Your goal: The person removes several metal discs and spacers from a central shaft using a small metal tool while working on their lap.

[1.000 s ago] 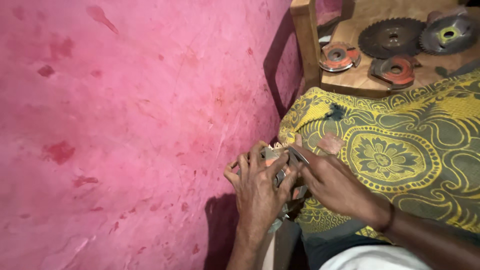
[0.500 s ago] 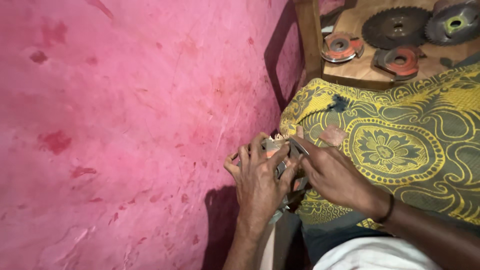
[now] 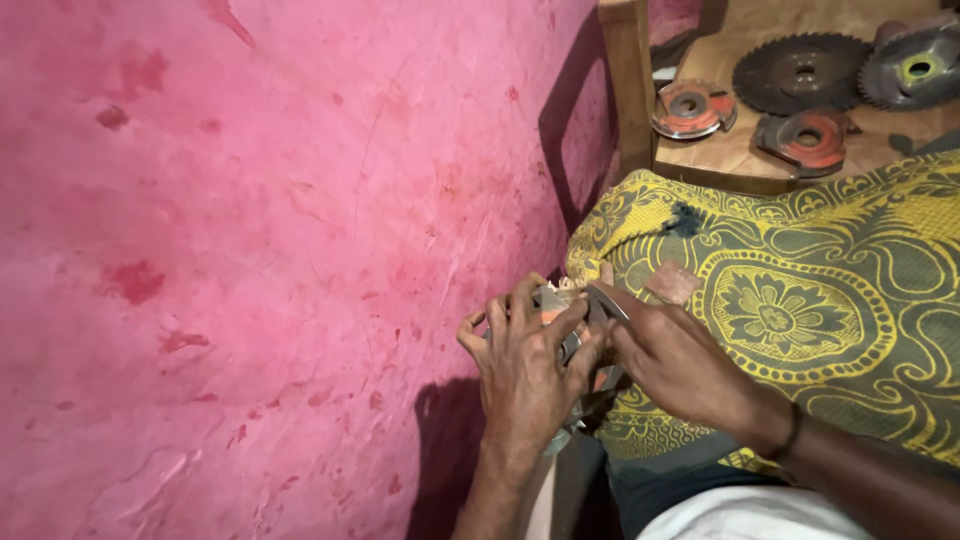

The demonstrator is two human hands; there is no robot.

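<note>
My left hand (image 3: 525, 365) grips a small metal cutter piece (image 3: 556, 305) with an orange face, held low beside the pink wall. My right hand (image 3: 672, 358) holds a thin grey metal tool (image 3: 606, 299) whose tip rests against that piece. Both hands meet at the edge of a yellow and grey patterned cloth (image 3: 800, 310). Most of the cutter piece is hidden by my fingers.
A pink stained wall (image 3: 260, 250) fills the left. A wooden tray (image 3: 720, 165) at the top right holds a dark toothed saw blade (image 3: 800, 72), two orange cutter heads (image 3: 690, 108) (image 3: 806, 138) and a grey cutter (image 3: 915, 70). White cloth lies at the bottom right.
My hands stay together on the metal piece; the view has shifted slightly, and the fingers have adjusted a little.
</note>
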